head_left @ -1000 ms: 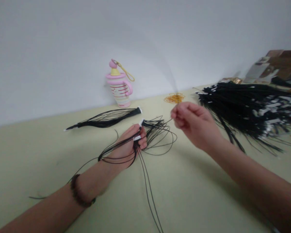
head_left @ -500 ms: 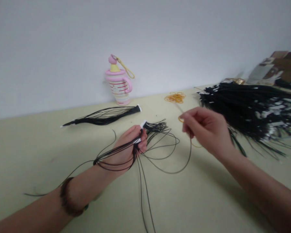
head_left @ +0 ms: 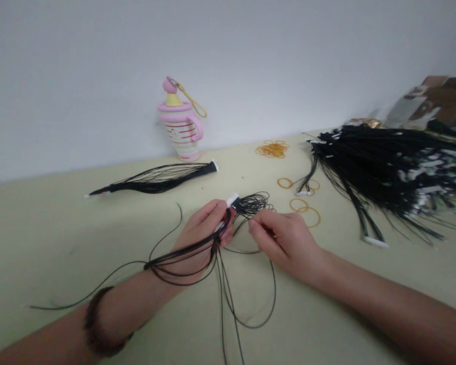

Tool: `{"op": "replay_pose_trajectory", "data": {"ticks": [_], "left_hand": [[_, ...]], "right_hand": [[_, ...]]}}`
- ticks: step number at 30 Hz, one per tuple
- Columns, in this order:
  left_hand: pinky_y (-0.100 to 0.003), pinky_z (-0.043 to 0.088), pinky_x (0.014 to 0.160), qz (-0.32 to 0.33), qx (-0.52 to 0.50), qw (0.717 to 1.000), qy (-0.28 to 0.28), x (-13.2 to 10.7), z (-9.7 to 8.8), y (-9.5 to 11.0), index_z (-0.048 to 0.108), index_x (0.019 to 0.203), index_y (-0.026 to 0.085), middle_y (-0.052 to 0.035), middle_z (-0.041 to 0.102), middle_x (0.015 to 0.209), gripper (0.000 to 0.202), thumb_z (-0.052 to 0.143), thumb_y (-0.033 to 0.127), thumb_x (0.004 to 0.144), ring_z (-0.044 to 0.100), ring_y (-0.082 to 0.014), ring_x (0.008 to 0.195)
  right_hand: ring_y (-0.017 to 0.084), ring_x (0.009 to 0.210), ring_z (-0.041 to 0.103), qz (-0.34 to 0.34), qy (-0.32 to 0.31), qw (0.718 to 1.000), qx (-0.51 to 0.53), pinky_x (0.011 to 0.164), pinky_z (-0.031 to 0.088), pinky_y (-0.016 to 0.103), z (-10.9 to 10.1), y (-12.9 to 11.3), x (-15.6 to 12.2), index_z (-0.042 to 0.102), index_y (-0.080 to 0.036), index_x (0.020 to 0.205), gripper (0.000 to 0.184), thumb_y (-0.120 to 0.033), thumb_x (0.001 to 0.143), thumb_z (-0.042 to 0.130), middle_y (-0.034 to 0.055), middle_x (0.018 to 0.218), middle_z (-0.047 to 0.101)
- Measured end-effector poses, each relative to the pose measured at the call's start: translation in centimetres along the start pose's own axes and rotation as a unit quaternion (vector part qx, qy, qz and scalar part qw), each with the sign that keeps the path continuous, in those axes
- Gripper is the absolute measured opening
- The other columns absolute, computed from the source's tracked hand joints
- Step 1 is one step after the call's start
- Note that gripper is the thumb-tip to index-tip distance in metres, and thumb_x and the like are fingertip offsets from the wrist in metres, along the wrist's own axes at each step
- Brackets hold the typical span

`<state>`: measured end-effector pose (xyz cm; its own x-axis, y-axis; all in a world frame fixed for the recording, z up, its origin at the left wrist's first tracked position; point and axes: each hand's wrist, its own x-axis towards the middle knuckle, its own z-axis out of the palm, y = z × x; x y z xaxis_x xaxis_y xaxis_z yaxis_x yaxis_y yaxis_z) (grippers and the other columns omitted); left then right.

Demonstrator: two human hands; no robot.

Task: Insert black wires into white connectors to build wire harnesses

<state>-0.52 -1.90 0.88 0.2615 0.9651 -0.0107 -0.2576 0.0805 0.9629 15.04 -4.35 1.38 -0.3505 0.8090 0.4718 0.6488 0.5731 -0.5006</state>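
My left hand is clenched around a bundle of thin black cords with a white plastic end, just above the pale green table. My right hand pinches 1 loose black cord beside it, apparently joining it to the bundle. That calls for a firm pinch.

My left forearm comes in from the lower left, bare, angled up and to the right. The left hand at its end has the fingers curled closed against the thumb, fingertips pointing up and right. My right forearm enters from the lower right, angled up and left, with the right hand back-up and thumb and forefinger pinched together. Both sets of fingertips sit just beside each other in front of me; touching or not, cannot tell.
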Motion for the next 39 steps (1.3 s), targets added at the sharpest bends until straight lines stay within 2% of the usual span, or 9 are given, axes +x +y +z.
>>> {"op": "replay_pose_trajectory", "data": {"ticks": [3,8,13,16,19,26,33,39], "left_hand": [[-0.020,0.028,0.044,-0.016,-0.005,0.999,-0.028,-0.1,-0.1,-0.2,0.047,0.068,0.015,0.0029,0.042,0.058,0.025,0.045,0.036,0.082,0.035,-0.0057,0.049],[-0.021,0.027,0.044,-0.011,0.022,1.000,-0.009,-0.3,-0.1,-0.3,0.049,0.071,0.016,0.0036,0.039,0.054,0.026,0.043,0.038,0.083,0.034,-0.0068,0.048],[-0.021,0.027,0.045,0.014,0.095,0.994,0.049,-0.9,0.2,-0.3,0.052,0.074,0.017,0.0039,0.040,0.052,0.027,0.045,0.042,0.082,0.036,-0.0073,0.048],[-0.022,0.026,0.043,0.049,0.153,0.982,0.097,-1.4,0.5,-0.2,0.053,0.072,0.016,0.0038,0.041,0.050,0.028,0.045,0.042,0.081,0.037,-0.0076,0.046],[-0.022,0.025,0.043,0.068,0.192,0.972,0.118,-1.6,0.6,0.0,0.053,0.069,0.017,0.0036,0.042,0.049,0.029,0.045,0.041,0.081,0.037,-0.0080,0.045],[-0.021,0.025,0.042,0.067,0.219,0.968,0.102,-1.5,0.3,0.0,0.052,0.069,0.018,0.0040,0.043,0.049,0.029,0.044,0.042,0.081,0.037,-0.0084,0.045],[-0.020,0.027,0.042,0.074,0.250,0.959,0.109,-1.6,0.2,-0.1,0.046,0.061,0.018,0.0046,0.042,0.049,0.033,0.043,0.043,0.081,0.037,-0.0078,0.046],[-0.020,0.026,0.042,0.074,0.249,0.960,0.106,-1.6,0.3,0.2,0.048,0.064,0.018,0.0047,0.041,0.048,0.031,0.042,0.042,0.082,0.036,-0.0077,0.045]], "right_hand": [[0.004,0.042,0.033,-0.004,-0.012,1.000,-0.008,0.043,0.024,0.018,0.2,-0.1,-0.1,0.042,-0.016,0.062,0.021,-0.019,0.083,0.041,-0.0061,0.049,0.034],[0.005,0.042,0.034,0.009,-0.007,1.000,-0.020,0.044,0.024,0.018,0.3,-0.1,-0.1,0.042,-0.017,0.062,0.021,-0.019,0.083,0.041,-0.0059,0.049,0.035],[0.005,0.041,0.035,0.016,0.001,0.999,-0.040,0.044,0.024,0.019,0.3,-0.4,-0.2,0.041,-0.017,0.063,0.021,-0.021,0.083,0.040,-0.0056,0.049,0.036],[0.005,0.042,0.037,0.012,0.002,0.999,-0.032,0.045,0.025,0.019,0.3,-0.6,-0.3,0.041,-0.017,0.063,0.021,-0.021,0.083,0.040,-0.0055,0.050,0.037],[0.005,0.044,0.039,0.006,-0.009,1.000,-0.027,0.046,0.025,0.019,0.3,-0.7,-0.4,0.040,-0.017,0.064,0.019,-0.021,0.083,0.041,-0.0053,0.051,0.038],[0.004,0.043,0.034,0.011,-0.025,1.000,-0.016,0.045,0.024,0.019,0.5,-0.9,-0.3,0.038,-0.017,0.063,0.020,-0.020,0.083,0.041,-0.0062,0.049,0.032],[0.004,0.043,0.036,0.011,-0.029,0.999,-0.020,0.045,0.024,0.018,0.6,-0.8,-0.2,0.040,-0.017,0.063,0.020,-0.021,0.083,0.040,-0.0058,0.049,0.034],[0.005,0.042,0.038,0.023,-0.028,0.999,-0.015,0.045,0.025,0.018,0.6,-1.0,-0.4,0.039,-0.017,0.063,0.020,-0.021,0.083,0.040,-0.0055,0.049,0.038]]}}
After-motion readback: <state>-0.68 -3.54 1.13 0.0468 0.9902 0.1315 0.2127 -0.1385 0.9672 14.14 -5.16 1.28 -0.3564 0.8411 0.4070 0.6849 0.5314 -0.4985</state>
